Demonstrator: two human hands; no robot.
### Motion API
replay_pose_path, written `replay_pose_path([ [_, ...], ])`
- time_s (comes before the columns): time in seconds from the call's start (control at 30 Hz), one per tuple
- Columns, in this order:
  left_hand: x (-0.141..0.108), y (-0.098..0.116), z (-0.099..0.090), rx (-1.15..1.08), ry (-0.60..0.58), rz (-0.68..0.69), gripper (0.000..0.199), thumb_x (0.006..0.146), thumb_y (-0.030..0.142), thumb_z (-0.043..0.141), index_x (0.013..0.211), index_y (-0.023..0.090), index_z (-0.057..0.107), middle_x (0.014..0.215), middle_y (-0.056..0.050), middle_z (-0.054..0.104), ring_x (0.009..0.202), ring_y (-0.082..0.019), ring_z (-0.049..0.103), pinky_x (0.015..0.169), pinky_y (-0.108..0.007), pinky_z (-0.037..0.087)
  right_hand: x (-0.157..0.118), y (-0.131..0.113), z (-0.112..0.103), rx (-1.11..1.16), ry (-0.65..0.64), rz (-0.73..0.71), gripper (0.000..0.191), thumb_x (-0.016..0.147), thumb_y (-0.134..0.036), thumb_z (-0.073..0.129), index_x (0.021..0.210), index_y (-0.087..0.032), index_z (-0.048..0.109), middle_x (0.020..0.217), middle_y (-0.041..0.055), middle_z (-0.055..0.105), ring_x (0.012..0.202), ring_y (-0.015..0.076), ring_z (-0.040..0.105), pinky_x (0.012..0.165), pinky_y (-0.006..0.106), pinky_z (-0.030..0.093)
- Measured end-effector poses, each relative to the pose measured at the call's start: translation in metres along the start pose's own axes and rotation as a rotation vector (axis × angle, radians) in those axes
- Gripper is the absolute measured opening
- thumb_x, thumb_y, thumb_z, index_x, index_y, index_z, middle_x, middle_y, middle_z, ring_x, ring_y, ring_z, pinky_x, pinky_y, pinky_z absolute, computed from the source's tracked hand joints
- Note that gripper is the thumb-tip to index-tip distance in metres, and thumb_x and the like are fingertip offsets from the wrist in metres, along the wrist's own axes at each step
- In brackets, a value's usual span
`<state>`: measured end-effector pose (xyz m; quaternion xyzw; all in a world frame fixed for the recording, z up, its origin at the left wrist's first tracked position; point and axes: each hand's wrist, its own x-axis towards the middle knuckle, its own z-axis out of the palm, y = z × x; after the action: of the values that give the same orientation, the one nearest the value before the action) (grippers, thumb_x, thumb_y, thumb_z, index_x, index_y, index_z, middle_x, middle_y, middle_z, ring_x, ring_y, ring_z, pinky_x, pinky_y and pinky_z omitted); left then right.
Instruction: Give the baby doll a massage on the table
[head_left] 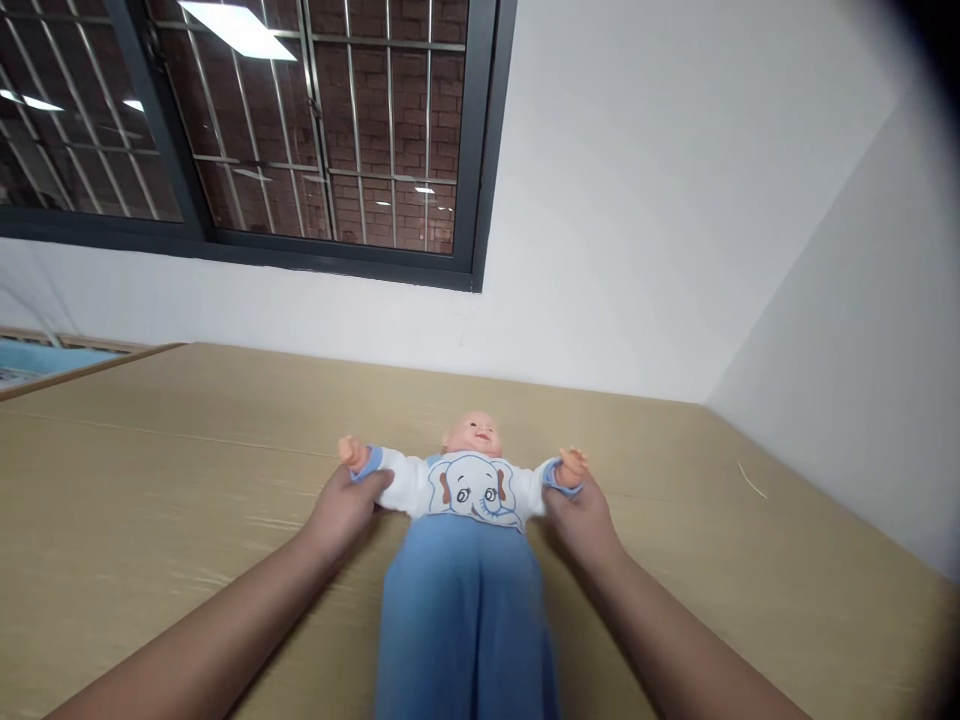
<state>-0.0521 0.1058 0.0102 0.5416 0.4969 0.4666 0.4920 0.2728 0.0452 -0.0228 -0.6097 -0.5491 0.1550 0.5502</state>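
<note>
A baby doll (478,434) lies on its back on the tan surface, its head toward the wall and its arms spread to both sides. It wears a white top (474,488) with an elephant face and blue cuffs, and blue pants (466,610) that reach the bottom edge of the view. My left hand (351,505) is closed around the cuff and sleeve at the left of the view, thumb on top. At the right, my right hand (583,515) grips the other blue cuff beside the doll's small hand.
The tan surface (187,480) meets a white wall (600,220) behind the doll. A dark-framed barred window (480,200) is at the upper left. A thin pale strip (751,480) lies at the right. Something light blue (45,358) shows beyond the left edge.
</note>
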Motion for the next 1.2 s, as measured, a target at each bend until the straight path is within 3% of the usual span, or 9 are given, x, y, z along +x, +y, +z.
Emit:
replay_pose_path([
  [0.13,-0.014,0.016,-0.002,0.686,-0.06,0.259,0.013,0.087,0.032,0.053,0.09,0.019,0.056,0.088,-0.004,0.068,0.084,-0.025,0.065,0.069,-0.031,0.046,-0.012,-0.034,0.0,-0.279,-0.117,0.011,0.037,0.08,-0.024,0.057,0.117,-0.023,0.055,0.106,0.0035,0.067,0.094,0.0227,0.063,0.079,0.032,0.045],
  [0.2,-0.022,0.024,0.002,0.921,-0.11,0.307,0.016,0.088,0.036,0.054,0.09,0.02,0.052,0.087,-0.005,0.066,0.08,-0.025,0.064,0.063,-0.031,0.042,-0.019,-0.051,0.003,-0.44,-0.194,-0.012,0.017,0.086,-0.028,0.056,0.102,-0.022,0.055,0.09,0.0014,0.065,0.077,0.0193,0.06,0.065,0.028,0.038],
  [0.3,-0.031,0.03,0.01,1.18,-0.196,0.322,0.017,0.088,0.035,0.056,0.093,0.02,0.05,0.094,-0.009,0.065,0.08,-0.027,0.064,0.059,-0.031,0.037,-0.026,-0.067,0.008,-0.678,-0.271,-0.117,0.007,0.087,-0.024,0.056,0.092,-0.02,0.052,0.086,0.0034,0.06,0.075,0.0198,0.055,0.063,0.028,0.032],
  [0.4,-0.038,0.034,0.018,1.321,-0.257,0.343,0.017,0.085,0.026,0.056,0.099,0.019,0.051,0.1,-0.011,0.064,0.083,-0.029,0.065,0.059,-0.032,0.038,-0.029,-0.074,0.012,-0.871,-0.352,-0.201,0.021,0.079,-0.012,0.058,0.099,-0.018,0.054,0.092,0.0069,0.059,0.082,0.0237,0.055,0.069,0.031,0.033],
  [0.57,-0.04,0.042,0.027,1.426,-0.335,0.312,0.017,0.083,0.017,0.054,0.1,0.017,0.053,0.094,-0.012,0.063,0.078,-0.031,0.066,0.059,-0.034,0.042,-0.031,-0.083,0.02,-1.093,-0.407,-0.25,0.023,0.09,-0.005,0.043,0.104,-0.018,0.056,0.095,0.0109,0.058,0.085,0.0268,0.056,0.074,0.035,0.033],
  [0.77,-0.04,0.043,0.027,1.462,-0.368,0.298,0.02,0.083,0.013,0.051,0.102,0.016,0.054,0.093,-0.012,0.062,0.077,-0.032,0.066,0.061,-0.036,0.045,-0.032,-0.087,0.021,-1.149,-0.441,-0.28,0.031,0.09,-0.005,0.043,0.113,-0.02,0.057,0.097,0.0114,0.058,0.086,0.0284,0.057,0.074,0.036,0.033],
  [0.97,-0.036,0.034,0.02,1.302,-0.275,0.347,0.012,0.085,0.025,0.055,0.096,0.019,0.053,0.096,-0.01,0.064,0.081,-0.029,0.065,0.06,-0.033,0.04,-0.029,-0.075,0.012,-0.872,-0.365,-0.197,0.026,0.083,-0.01,0.053,0.108,-0.02,0.058,0.097,0.0082,0.06,0.087,0.0242,0.057,0.072,0.031,0.036],
  [1.07,-0.029,0.029,0.009,1.132,-0.227,0.314,0.011,0.085,0.03,0.056,0.09,0.02,0.053,0.092,-0.008,0.066,0.084,-0.027,0.064,0.062,-0.03,0.038,-0.022,-0.055,0.005,-0.525,-0.292,-0.073,0.02,0.084,-0.021,0.056,0.104,-0.022,0.059,0.097,0.0044,0.064,0.087,0.0217,0.06,0.072,0.029,0.041],
  [1.2,-0.011,0.024,-0.015,0.716,-0.319,0.191,0.018,0.086,0.035,0.055,0.094,0.019,0.059,0.096,-0.006,0.069,0.09,-0.026,0.065,0.072,-0.031,0.045,-0.008,-0.015,0.003,0.148,-0.177,0.192,0.038,0.075,-0.024,0.062,0.112,-0.02,0.06,0.106,0.0069,0.067,0.101,0.0268,0.063,0.085,0.036,0.049],
])
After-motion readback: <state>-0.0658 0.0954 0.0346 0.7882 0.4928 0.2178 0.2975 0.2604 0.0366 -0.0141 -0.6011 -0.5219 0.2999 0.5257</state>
